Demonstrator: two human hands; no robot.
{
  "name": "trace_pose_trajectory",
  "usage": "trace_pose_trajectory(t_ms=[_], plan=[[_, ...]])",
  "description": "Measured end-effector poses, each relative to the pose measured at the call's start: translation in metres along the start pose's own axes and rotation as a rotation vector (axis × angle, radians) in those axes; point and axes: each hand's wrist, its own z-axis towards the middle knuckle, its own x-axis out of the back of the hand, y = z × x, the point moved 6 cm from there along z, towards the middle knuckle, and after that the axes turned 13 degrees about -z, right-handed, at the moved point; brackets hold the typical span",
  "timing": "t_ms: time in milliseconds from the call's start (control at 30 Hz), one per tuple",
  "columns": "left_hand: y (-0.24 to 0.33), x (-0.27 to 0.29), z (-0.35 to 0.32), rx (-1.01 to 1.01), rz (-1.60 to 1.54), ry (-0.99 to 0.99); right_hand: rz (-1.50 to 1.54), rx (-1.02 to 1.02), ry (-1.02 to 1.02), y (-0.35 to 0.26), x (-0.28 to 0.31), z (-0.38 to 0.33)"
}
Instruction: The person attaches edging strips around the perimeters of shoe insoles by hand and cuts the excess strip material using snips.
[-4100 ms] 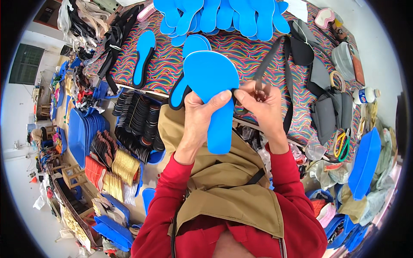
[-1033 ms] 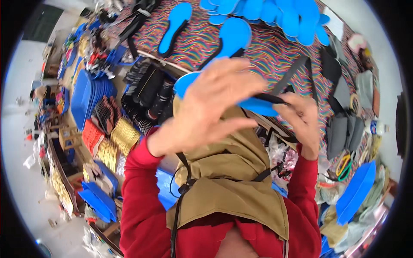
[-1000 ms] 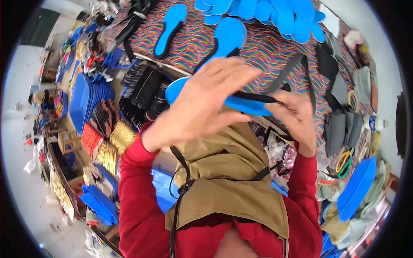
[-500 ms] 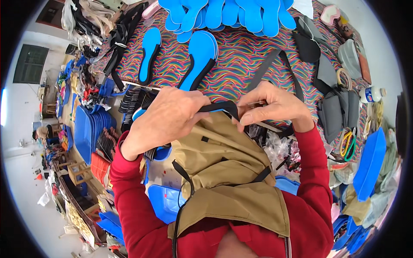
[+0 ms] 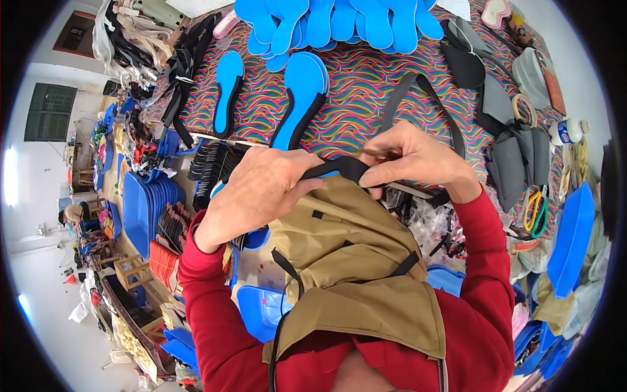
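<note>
My left hand [image 5: 258, 189] is closed around a blue insole with black edging, over my lap at the table's near edge. Most of this insole is hidden by the hand. Its black edge strip [image 5: 347, 168] stretches between both hands, with a sliver of blue beneath. The fingers of my right hand [image 5: 418, 160] pinch the strip's right end. On the table just beyond lie a single black-edged insole [image 5: 228, 75] and a small stack of edged insoles [image 5: 304, 75]. Past my right hand, a loose dark strap [image 5: 434, 98] curves across the patterned cloth [image 5: 366, 98].
Many plain blue insoles [image 5: 339, 23] are piled at the table's far side. To the right lie grey fabric pieces [image 5: 513, 163], scissors with yellow and green handles [image 5: 537, 212] and a white bottle [image 5: 568, 132]. Stacked blue bins [image 5: 147, 209] stand left; a tan apron [image 5: 346, 242] covers my lap.
My right fingers have shifted their pinch on the black strip, which now lies flatter and broader between the hands. The whole view has tilted slightly; the left hand keeps its hold.
</note>
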Motion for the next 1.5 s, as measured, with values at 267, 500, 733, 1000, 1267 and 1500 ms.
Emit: trace_pose_trajectory(t_ms=[267, 500, 733, 1000, 1267, 1500], plan=[[-0.006, -0.03, -0.011, 0.136, -0.417, -0.028, -0.133, 0.042, 0.401, -0.018, 0.044, -0.036], [-0.009, -0.058, -0.015, 0.31, -1.179, 0.406, 0.359, 0.154, 0.731, 0.022, -0.017, -0.047], [-0.012, -0.062, 0.009, 0.258, -1.491, 0.626, 0.375, 0.29, 0.822, 0.023, -0.038, -0.017], [-0.022, -0.059, 0.017, 0.178, -1.548, 0.679, -0.462, 0.489, 0.919, -0.004, -0.023, -0.022], [-0.032, -0.046, 0.021, 0.203, -1.591, 0.688, -0.618, 0.429, 0.793, 0.006, -0.026, -0.027], [-0.044, -0.059, 0.03, 0.311, -1.778, 0.638, -0.39, 0.262, 0.613, 0.013, -0.024, -0.028]])
